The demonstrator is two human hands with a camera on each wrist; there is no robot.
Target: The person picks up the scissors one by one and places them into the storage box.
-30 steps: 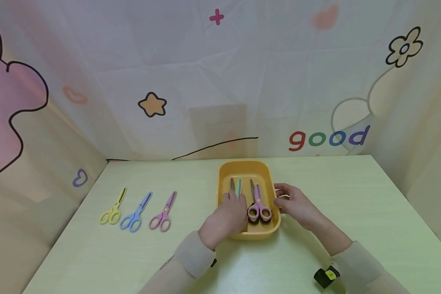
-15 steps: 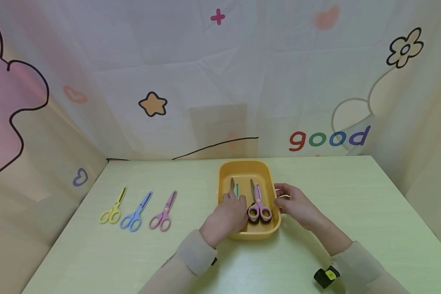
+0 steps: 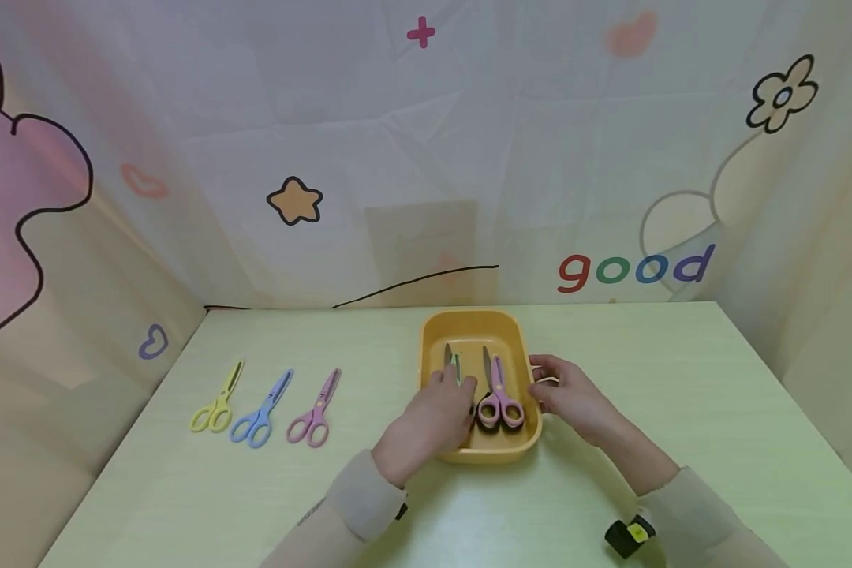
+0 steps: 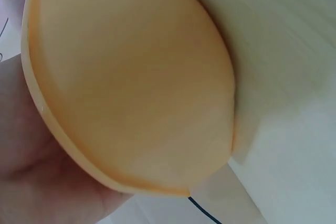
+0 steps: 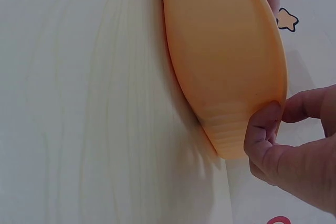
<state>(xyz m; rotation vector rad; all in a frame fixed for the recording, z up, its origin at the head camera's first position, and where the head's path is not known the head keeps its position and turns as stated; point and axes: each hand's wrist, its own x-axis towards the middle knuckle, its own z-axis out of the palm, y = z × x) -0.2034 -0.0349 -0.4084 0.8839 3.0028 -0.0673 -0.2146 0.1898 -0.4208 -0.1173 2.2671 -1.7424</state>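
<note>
A yellow tray [image 3: 472, 318] stands on the table, holding several pairs of scissors. My left hand [image 3: 429, 414] reaches into its left side and grips the light green scissors [image 3: 457, 364], whose handles are hidden beneath the fingers. Beside these shows the dark blade of another pair [image 3: 448, 355]. On the tray's right side, pink scissors [image 3: 497, 394] overlap a black-handled pair [image 3: 486, 363]. My right hand [image 3: 571, 398] pinches the tray's right rim, thumb and fingers on either side of the wall in the right wrist view. The tray wall [image 4: 131, 82] covers most of the left wrist view.
Left of the tray, yellow scissors [image 3: 216, 406], blue scissors [image 3: 259, 418] and another pink pair [image 3: 314, 418] lie in a row on the table [image 3: 681, 394]. A printed curtain [image 3: 369, 142] hangs behind the table's back edge.
The light green blade has turned edge-on and shifted slightly left under my left hand, which has moved slightly left. My right hand has stayed at the tray's rim.
</note>
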